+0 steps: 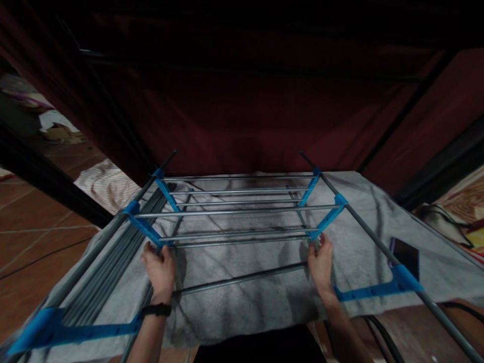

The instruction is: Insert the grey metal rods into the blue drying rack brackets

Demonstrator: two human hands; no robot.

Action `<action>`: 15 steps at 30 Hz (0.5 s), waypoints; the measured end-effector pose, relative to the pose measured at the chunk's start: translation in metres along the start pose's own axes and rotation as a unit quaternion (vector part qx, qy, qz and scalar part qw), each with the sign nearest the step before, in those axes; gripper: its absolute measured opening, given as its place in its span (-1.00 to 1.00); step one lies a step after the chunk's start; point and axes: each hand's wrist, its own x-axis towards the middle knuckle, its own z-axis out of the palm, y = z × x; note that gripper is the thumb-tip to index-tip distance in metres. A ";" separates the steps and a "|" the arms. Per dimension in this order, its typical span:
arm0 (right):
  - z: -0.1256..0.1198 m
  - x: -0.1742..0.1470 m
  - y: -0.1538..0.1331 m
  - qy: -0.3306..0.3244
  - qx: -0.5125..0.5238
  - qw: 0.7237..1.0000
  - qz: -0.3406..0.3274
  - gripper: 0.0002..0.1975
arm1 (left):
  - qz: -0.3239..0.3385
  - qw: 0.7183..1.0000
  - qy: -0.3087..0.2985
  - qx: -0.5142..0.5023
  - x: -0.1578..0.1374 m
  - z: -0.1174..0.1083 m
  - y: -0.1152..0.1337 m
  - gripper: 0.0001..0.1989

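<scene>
Metal rack [242, 210] on a grey cloth [234, 315], one hand at each side.
Left hand [159, 269] and right hand [320, 259] curl their fingers by the near ends of facing blue brackets [145, 227]; whether either grips firmly, I cannot tell.

There are one left hand [161, 267] and one right hand [320, 259], one wristband [157, 309], six blue brackets [404, 280], two side poles [370, 233], six crossbars [242, 210], one lower rod [242, 279], one dark slab [407, 256]. The bundled tubes [109, 267] are too packed to count.
</scene>
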 end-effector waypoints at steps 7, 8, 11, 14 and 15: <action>-0.002 -0.072 -0.005 -0.125 -0.043 0.974 -0.186 -0.65 | 0.299 0.934 -0.195 0.028 -0.104 -0.003 0.007 -0.67; -0.002 -0.077 -0.005 -0.146 -0.055 0.964 -0.216 -0.67 | 0.342 0.910 -0.230 0.034 -0.115 -0.001 0.007 -0.70; -0.003 -0.082 -0.006 -0.177 -0.080 0.940 -0.280 -0.71 | 0.410 0.865 -0.280 0.070 -0.133 0.002 0.007 -0.75; -0.003 -0.083 -0.007 -0.198 -0.087 0.922 -0.322 -0.75 | 0.414 0.858 -0.286 0.104 -0.135 0.000 0.008 -0.68; -0.004 -0.083 -0.008 -0.198 -0.088 0.919 -0.330 -0.74 | 0.410 0.860 -0.285 0.112 -0.134 -0.002 0.010 -0.65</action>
